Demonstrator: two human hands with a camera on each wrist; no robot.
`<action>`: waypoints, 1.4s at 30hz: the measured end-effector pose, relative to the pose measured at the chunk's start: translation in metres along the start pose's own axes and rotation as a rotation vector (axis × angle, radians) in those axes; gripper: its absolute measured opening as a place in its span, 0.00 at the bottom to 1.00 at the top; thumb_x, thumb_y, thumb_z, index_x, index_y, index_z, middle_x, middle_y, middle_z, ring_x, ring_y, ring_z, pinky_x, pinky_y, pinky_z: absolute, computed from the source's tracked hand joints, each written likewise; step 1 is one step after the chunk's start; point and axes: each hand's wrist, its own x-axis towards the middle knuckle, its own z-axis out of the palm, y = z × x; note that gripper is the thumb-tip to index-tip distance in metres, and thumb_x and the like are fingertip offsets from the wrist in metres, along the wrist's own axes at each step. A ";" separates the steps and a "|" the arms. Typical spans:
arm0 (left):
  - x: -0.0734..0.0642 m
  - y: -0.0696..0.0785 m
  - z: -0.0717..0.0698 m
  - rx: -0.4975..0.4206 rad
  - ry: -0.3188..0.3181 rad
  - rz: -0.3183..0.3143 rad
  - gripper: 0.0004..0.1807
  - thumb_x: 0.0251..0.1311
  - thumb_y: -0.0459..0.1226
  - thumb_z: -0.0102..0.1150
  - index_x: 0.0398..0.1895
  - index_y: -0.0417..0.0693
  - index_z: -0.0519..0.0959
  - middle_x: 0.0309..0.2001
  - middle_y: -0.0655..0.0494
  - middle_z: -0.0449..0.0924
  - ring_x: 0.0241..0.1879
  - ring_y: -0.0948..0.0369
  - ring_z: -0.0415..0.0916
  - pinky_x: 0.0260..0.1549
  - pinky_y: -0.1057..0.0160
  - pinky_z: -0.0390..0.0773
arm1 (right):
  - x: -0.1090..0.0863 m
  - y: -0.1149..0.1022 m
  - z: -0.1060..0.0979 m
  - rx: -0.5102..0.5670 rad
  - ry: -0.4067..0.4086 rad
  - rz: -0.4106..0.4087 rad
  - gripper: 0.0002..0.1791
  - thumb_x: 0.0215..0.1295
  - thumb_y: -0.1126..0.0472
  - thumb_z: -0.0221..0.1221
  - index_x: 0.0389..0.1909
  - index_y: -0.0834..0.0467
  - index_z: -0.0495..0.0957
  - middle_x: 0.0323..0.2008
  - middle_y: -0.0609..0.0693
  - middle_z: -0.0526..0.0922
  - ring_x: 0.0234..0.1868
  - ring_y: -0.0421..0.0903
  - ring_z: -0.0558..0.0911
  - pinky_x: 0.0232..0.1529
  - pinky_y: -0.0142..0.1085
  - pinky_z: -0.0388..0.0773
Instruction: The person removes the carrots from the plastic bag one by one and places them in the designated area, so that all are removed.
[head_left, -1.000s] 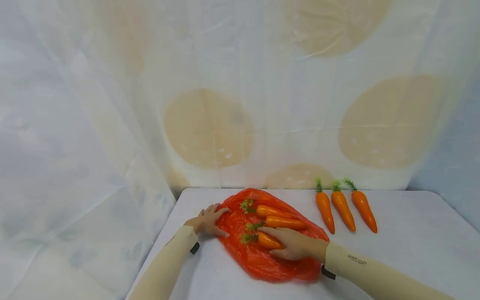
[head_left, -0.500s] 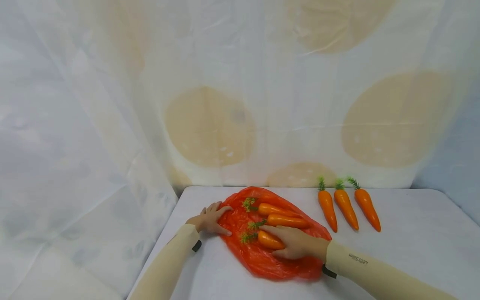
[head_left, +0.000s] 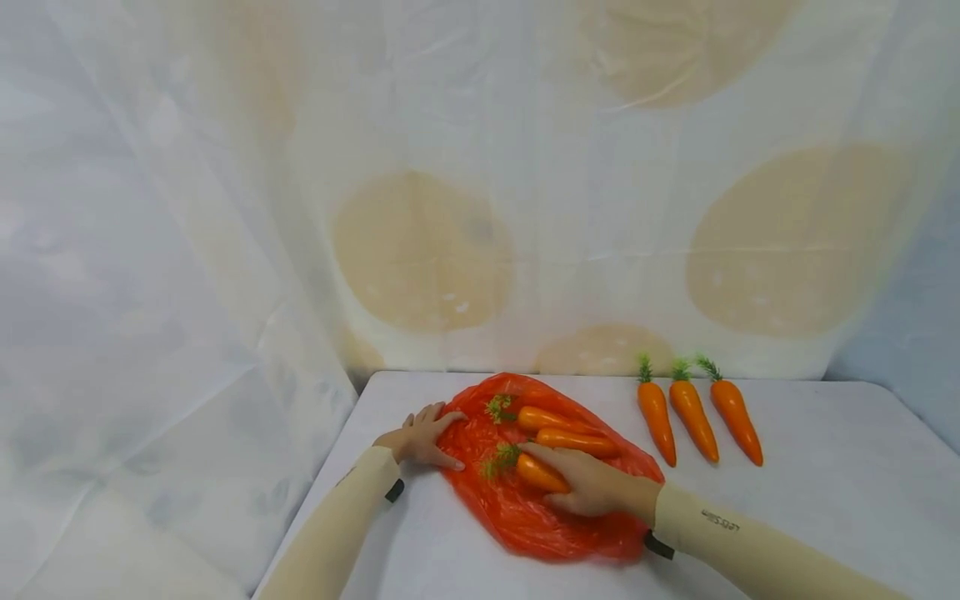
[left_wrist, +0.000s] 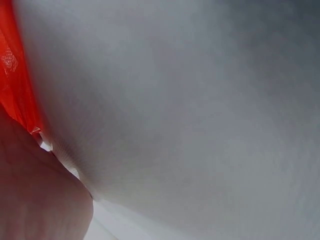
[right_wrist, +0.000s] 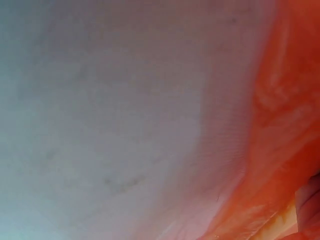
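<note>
A red plastic bag (head_left: 495, 517) lies flattened on the table with three carrots on it, their leafy tops toward the left. My right hand (head_left: 588, 483) grips the nearest carrot (head_left: 538, 473), fingers over its top and thumb on the near side. Just behind it lie the middle carrot (head_left: 576, 442), partly hidden by that hand, and the far carrot (head_left: 553, 418). At the bag's left edge my left hand (head_left: 422, 440) rests with fingers and thumb spread on the plastic. The left wrist view catches only part of the hand (left_wrist: 40, 195) and the bag's edge (left_wrist: 17, 85).
Three more carrots lie in a row at the back right: one on the left (head_left: 657, 423), one in the middle (head_left: 693, 421) and one on the right (head_left: 737, 422). A white-covered table (head_left: 832, 492) carries everything. Behind it hangs a pale curtain (head_left: 592, 208) with tan circles.
The carrot in my right hand has shifted slightly up and away, its leaves now covering those of the middle carrot. My left hand stays in place on the bag.
</note>
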 end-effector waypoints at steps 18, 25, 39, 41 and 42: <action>0.002 -0.002 0.000 0.002 -0.007 0.009 0.51 0.44 0.68 0.67 0.73 0.75 0.57 0.79 0.50 0.43 0.77 0.45 0.41 0.73 0.35 0.43 | 0.000 -0.003 -0.016 0.094 0.108 0.000 0.42 0.68 0.51 0.62 0.76 0.33 0.49 0.60 0.36 0.72 0.52 0.38 0.73 0.55 0.38 0.78; 0.001 -0.002 0.000 -0.001 -0.009 -0.004 0.52 0.43 0.69 0.67 0.73 0.75 0.57 0.79 0.50 0.43 0.77 0.45 0.41 0.73 0.35 0.42 | 0.001 -0.002 -0.031 0.120 0.209 -0.025 0.42 0.66 0.55 0.64 0.76 0.36 0.52 0.53 0.42 0.76 0.46 0.42 0.75 0.46 0.35 0.81; 0.005 -0.001 0.001 -0.003 -0.014 -0.020 0.51 0.44 0.67 0.68 0.73 0.75 0.56 0.79 0.50 0.42 0.77 0.45 0.40 0.74 0.36 0.41 | -0.005 0.012 -0.061 0.136 0.336 -0.040 0.42 0.68 0.53 0.62 0.78 0.47 0.51 0.63 0.51 0.75 0.53 0.45 0.79 0.57 0.47 0.78; 0.005 -0.002 0.001 0.001 -0.018 -0.033 0.52 0.43 0.67 0.68 0.73 0.76 0.56 0.79 0.51 0.41 0.78 0.45 0.39 0.74 0.36 0.40 | -0.007 0.016 -0.063 0.138 0.359 -0.047 0.43 0.67 0.54 0.63 0.78 0.46 0.51 0.67 0.54 0.72 0.56 0.48 0.80 0.59 0.51 0.77; 0.005 -0.002 0.002 0.003 -0.021 -0.035 0.52 0.43 0.67 0.68 0.73 0.76 0.55 0.80 0.51 0.41 0.78 0.45 0.39 0.74 0.36 0.40 | -0.008 0.018 -0.064 0.140 0.366 -0.045 0.43 0.67 0.54 0.63 0.78 0.45 0.51 0.68 0.54 0.71 0.57 0.50 0.80 0.59 0.52 0.76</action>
